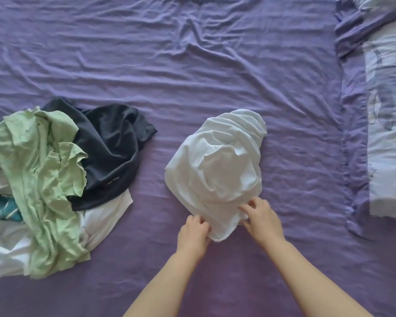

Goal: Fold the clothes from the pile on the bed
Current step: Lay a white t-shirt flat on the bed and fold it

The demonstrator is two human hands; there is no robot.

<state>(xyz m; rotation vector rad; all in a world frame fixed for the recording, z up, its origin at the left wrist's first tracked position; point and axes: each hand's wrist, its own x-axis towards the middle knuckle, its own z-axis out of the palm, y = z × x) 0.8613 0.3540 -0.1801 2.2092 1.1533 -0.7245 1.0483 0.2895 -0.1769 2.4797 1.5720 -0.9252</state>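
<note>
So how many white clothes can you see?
2 for sure: one white garment mid-bed, pinched by both hands, and white fabric under the pile at left. That fabric may be more than one piece.

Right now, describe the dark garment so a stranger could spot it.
On the purple bedsheet, find the clothes pile at the left. The dark navy garment lies on its right side beside the pale green shirt, the only dark piece, with small white lettering near its hem.

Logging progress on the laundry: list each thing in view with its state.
white garment: crumpled, apart from the pile, near edge pinched by both hands
left hand: pinching the edge
right hand: pinching the edge
pile: unfolded heap
bed sheet: wrinkled
pillow: lying flat
</note>
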